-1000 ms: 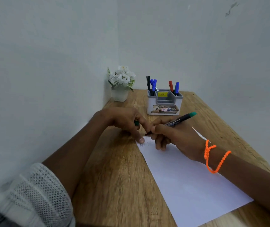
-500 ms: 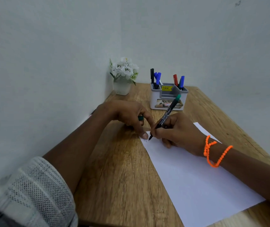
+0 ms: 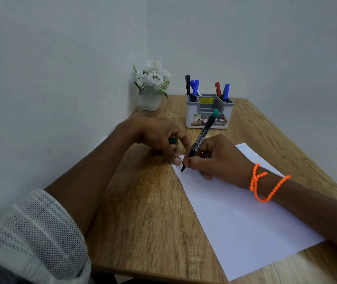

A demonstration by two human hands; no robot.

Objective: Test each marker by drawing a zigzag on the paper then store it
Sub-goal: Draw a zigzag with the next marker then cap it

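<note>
A white sheet of paper [image 3: 239, 210] lies on the wooden table [image 3: 143, 212]. My right hand [image 3: 216, 158] grips a black marker with a green end [image 3: 202, 138], its tip down on the paper's far left corner, where faint zigzag strokes show. My left hand [image 3: 153, 136] holds the green cap [image 3: 172, 141] in its curled fingers, and one fingertip presses the paper's corner. Behind the hands stands a white and grey organizer [image 3: 208, 111] with several markers in it, black, blue and red.
A small white pot of white flowers [image 3: 151, 87] stands in the back left corner against the wall. Walls close the table on the left and at the back. An orange bead string is around my right wrist.
The marker swung from lying low and pointing right to standing steeply, tip on the paper. Faint strokes now show at the corner. My left hand stayed put with the cap.
</note>
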